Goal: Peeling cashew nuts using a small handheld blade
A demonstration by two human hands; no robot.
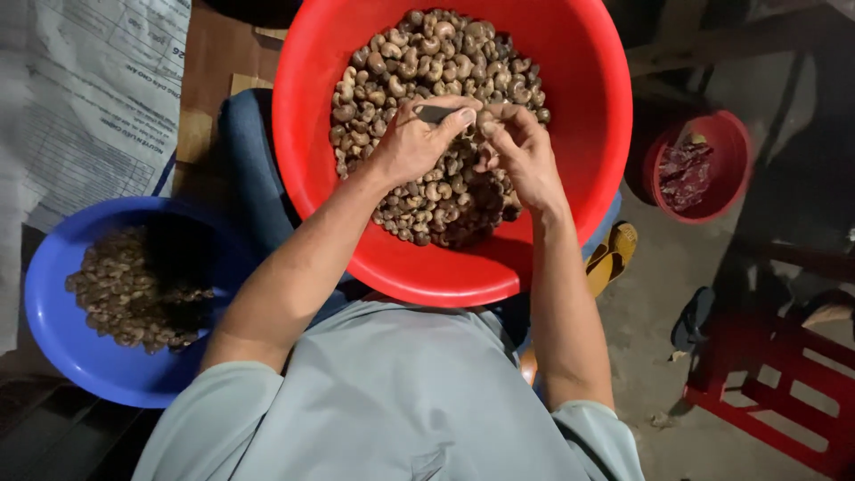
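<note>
Tool (434,113), a small dark blade, lies pinched between the left hand's (417,142) thumb and forefinger, over the nuts (419,62) in the red basin (303,134). The right hand (517,147) curls its fingertips (488,127) together just beside the blade's end, pinching something too small to make out.

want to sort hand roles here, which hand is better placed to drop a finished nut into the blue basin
Left, probably. The blue basin sits on the person's left side, while the left hand grips a small dark tool. The right hand would have to cross over.
</note>
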